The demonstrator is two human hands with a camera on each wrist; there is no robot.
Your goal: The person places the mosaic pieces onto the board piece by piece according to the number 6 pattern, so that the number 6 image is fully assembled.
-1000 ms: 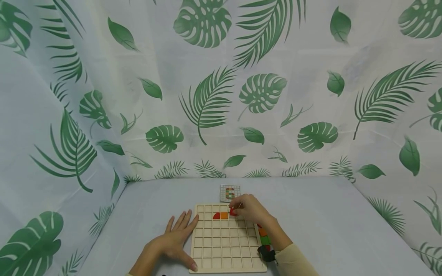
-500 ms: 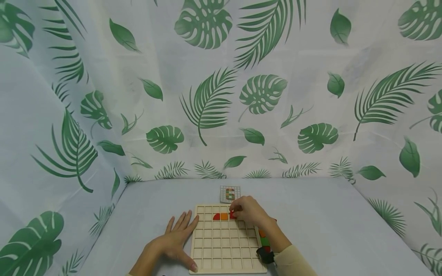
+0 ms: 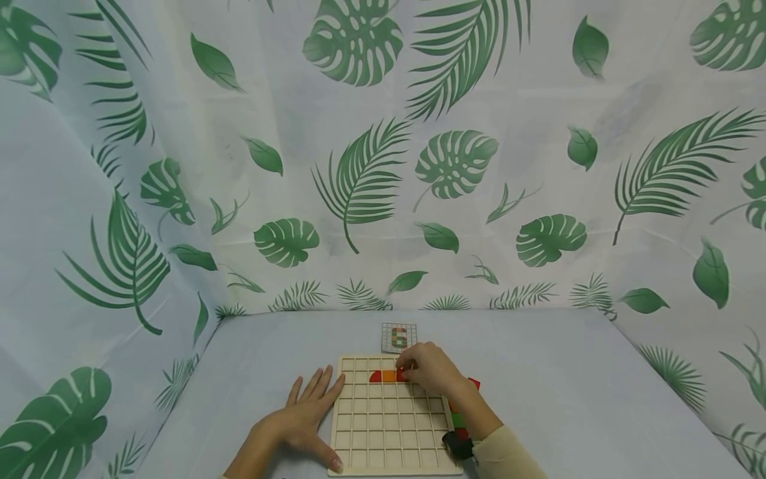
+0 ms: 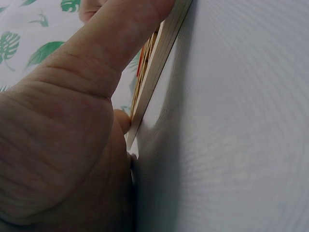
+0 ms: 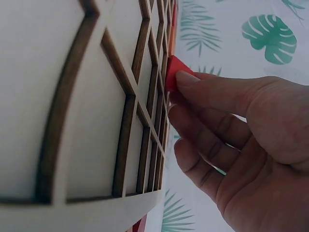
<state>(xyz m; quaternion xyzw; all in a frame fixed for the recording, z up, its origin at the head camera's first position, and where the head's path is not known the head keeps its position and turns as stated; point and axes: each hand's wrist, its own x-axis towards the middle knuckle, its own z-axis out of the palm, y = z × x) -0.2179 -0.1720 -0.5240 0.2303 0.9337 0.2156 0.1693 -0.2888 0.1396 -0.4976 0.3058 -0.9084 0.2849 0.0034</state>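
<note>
Pale wood makes up the square gridded board [image 3: 383, 439]; along its left edge the person's left hand [image 3: 299, 422] lies spread, fingers straight, gripping nothing, thumb at the near corner. Farther up, the right hand [image 3: 433, 366] is drawn nearly closed, pinching a small red angular piece [image 5: 175, 68] at its very tips. That piece is at the board's surface, though I can't tell whether it's seated, just right of a flat orange square [image 3: 389, 376]. A red quarter-round piece [image 3: 375, 377] sits left of the square. Past the far edge lies a printed grid card [image 3: 398, 337] showing a 6.
</note>
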